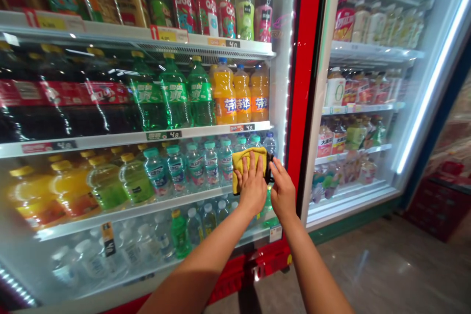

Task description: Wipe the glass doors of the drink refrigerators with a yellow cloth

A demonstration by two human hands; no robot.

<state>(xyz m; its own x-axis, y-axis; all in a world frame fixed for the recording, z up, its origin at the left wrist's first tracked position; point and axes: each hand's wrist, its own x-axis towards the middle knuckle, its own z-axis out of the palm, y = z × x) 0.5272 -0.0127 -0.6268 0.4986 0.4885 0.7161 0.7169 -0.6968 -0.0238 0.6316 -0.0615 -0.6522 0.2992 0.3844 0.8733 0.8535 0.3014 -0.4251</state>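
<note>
A yellow cleaning cloth (239, 161) is held against the glass door of a red-framed drinks fridge. My left hand (253, 181) presses it there, palm toward the glass, with the fingers spread over the cloth. Just right of it, my right hand (283, 187) has its fingers at the black door handle (271, 170), closed around its edge as far as I can see; the thumb is hidden. Behind the glass near the cloth are water bottles with teal caps (211, 162).
Shelves behind the door hold cola bottles (103, 88), green soda bottles (171, 91) and orange soda bottles (223, 91). The red door frame (308, 59) rises right of my hands. A second lit fridge (371, 50) stands beyond it. Grey floor (371, 274) lies below.
</note>
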